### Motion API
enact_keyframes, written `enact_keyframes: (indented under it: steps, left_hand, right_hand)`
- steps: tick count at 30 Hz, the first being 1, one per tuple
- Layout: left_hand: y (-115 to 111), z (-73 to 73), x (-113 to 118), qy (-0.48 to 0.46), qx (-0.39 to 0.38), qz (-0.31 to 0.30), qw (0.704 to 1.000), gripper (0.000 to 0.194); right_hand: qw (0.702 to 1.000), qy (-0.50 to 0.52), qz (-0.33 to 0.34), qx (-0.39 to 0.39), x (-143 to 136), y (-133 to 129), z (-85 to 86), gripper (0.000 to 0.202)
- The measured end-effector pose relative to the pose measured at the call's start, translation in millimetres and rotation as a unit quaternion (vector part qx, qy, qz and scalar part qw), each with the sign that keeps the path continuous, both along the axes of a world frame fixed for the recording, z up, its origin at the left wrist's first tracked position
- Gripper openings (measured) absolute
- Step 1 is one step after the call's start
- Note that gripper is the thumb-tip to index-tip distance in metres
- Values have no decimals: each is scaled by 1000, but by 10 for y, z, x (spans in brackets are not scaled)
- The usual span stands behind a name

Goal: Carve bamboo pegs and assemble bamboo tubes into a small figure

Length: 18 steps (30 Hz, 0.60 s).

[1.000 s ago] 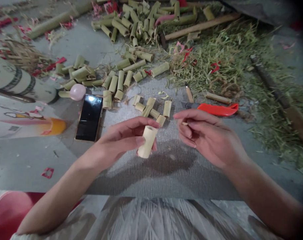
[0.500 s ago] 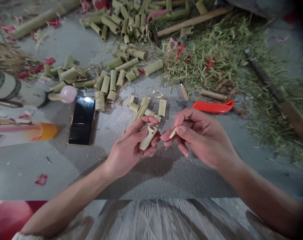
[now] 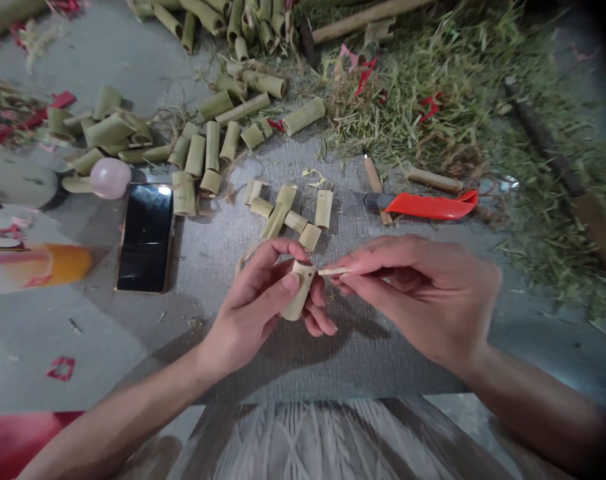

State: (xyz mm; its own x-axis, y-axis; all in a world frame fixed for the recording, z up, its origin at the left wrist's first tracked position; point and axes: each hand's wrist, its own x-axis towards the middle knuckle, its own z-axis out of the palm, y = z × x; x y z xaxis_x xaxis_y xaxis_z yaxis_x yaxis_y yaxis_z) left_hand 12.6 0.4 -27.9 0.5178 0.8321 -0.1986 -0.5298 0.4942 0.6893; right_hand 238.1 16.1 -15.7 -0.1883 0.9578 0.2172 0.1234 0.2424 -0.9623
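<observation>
My left hand (image 3: 255, 307) is closed around a short bamboo tube (image 3: 297, 297), thumb on its face, with a small dark hole near the top. Between thumb and fingertips, my right hand (image 3: 417, 287) pinches a thin bamboo stick (image 3: 331, 272). The stick's tip points left at the tube's upper right side; whether it touches is too fine to tell. Just beyond the hands lie small cut bamboo pieces (image 3: 277, 213), one laid across the others. A red-handled utility knife (image 3: 433, 205) rests past my right hand, over a wooden-handled carving tool (image 3: 375, 177).
A phone (image 3: 145, 237) lies left of my left hand, near a pinkish ball (image 3: 111, 178) and an orange-ended packet (image 3: 65, 263). Bamboo tubes (image 3: 195, 155) are scattered beyond. Shredded green plant matter (image 3: 463, 100) covers the right side, with a long wooden-handled blade (image 3: 547, 153) on it.
My right hand has turned and brought the stick up beside the tube. My left hand has tilted the tube more upright. The view has shifted, moving the table items slightly.
</observation>
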Motion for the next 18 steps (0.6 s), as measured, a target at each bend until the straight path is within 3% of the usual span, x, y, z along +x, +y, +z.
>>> enact_keyframes:
  steps: [3, 18]
  left_hand:
    - [0, 6, -13, 14, -8, 1, 1000, 7]
    - [-11, 51, -31, 36, -14, 10, 999, 13]
  right_hand:
    - [998, -46, 5, 52, -4, 6, 13, 24]
    - [987, -106, 18, 123, -17, 9, 61, 30]
